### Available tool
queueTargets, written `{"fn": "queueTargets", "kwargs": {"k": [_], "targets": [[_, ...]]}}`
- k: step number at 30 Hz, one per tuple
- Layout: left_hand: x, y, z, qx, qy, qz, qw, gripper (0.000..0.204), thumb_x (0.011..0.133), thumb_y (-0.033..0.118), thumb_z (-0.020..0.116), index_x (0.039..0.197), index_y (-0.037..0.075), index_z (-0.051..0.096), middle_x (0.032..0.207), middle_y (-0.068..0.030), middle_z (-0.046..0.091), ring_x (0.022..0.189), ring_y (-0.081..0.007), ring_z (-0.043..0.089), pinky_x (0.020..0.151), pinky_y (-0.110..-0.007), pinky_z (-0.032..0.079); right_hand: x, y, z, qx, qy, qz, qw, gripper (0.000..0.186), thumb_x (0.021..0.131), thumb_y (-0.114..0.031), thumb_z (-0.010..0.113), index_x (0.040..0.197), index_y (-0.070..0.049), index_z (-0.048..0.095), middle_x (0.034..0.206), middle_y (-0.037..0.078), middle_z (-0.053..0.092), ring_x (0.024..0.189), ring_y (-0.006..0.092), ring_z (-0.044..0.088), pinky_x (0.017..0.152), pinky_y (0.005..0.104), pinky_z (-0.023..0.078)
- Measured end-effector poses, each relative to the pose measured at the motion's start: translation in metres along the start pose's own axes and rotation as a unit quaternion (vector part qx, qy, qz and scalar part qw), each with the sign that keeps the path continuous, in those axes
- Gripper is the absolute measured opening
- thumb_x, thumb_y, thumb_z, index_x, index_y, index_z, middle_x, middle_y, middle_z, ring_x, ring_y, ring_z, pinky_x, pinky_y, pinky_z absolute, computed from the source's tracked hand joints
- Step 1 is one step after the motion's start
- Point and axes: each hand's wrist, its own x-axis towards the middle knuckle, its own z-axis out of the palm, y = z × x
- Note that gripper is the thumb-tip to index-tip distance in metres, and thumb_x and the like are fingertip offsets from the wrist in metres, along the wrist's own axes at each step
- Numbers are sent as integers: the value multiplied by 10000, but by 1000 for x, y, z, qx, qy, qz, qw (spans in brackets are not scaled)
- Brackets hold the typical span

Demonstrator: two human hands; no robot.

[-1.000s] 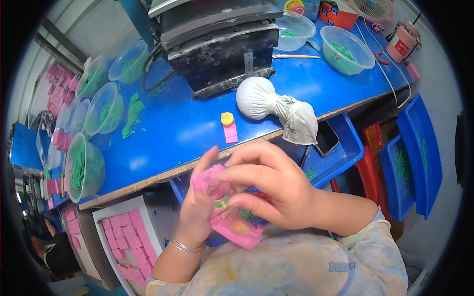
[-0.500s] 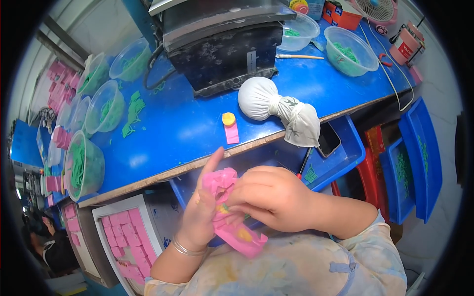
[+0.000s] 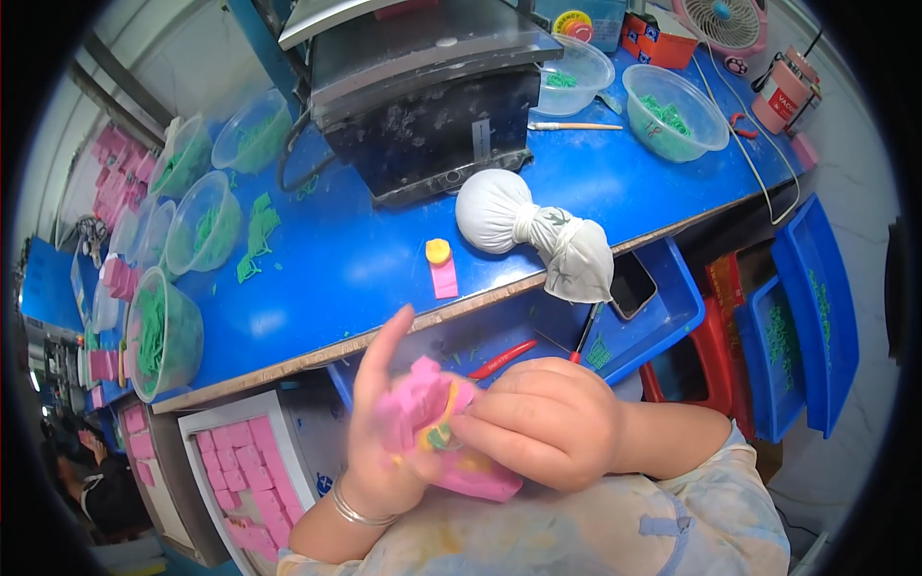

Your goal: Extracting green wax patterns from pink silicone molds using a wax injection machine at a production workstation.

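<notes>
Cradling a pink, irregular, rubbery-looking piece [image 3: 423,396] nearer than the glossy blue tabletop [image 3: 336,259], the left hand [image 3: 379,461] has a loosely curled grip; the right hand [image 3: 549,422] bends fingers against it, pinch unclear. Probably light, soft: support its edges.

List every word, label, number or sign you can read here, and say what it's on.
Pink canister: light lettering on a red label; I won't copy it out.
Yellow ring around a red button: printed lettering, likewise not copied.
Black machine: pale label, too small to read.
Red tool in the blue tray: small light marks, unreadable.
Held pink piece: no lettering visible.
</notes>
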Motion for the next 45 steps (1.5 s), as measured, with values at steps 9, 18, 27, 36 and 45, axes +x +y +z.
{"fn": "queueTargets", "kwargs": {"k": [9,18,27,36,45], "targets": [[2,11,-15,78,-79,7,994,848,555,384,839,1196,-35,473,1087,-70,535,943,-117,499,822,-248,407,3,0,-3,-25,37,-95,994,247,631,-84,622,815,77,588,831,147,559,657,237,560,566,319,481],[11,30,-16,35,-65,-56,996,879,656,585,688,1170,-84,441,1033,-119,540,857,-139,539,761,-256,438,-4,6,-15,62,61,10,996,294,659,-81,606,927,39,592,856,125,582,707,248,583,602,336,478],[49,-5,-64,355,265,197,875,569,716,149,715,1178,-27,434,1148,-127,479,1052,-227,481,918,-340,383,2,-6,-22,573,136,508,629,294,917,-88,453,1186,29,461,1006,137,599,881,161,607,783,278,492],[3,-8,3,173,50,150,972,201,732,121,704,853,-9,609,904,-71,502,786,-173,498,686,-282,416,3,-22,-10,503,47,467,726,316,891,-13,434,1194,40,358,970,148,593,853,165,606,741,275,492],[-10,-9,3,411,1,384,827,112,711,89,700,765,45,612,739,-61,525,685,-197,476,616,-305,392,-2,-31,-4,470,32,506,722,174,868,-42,464,1024,0,402,769,98,572,635,145,561,580,265,454]]}}
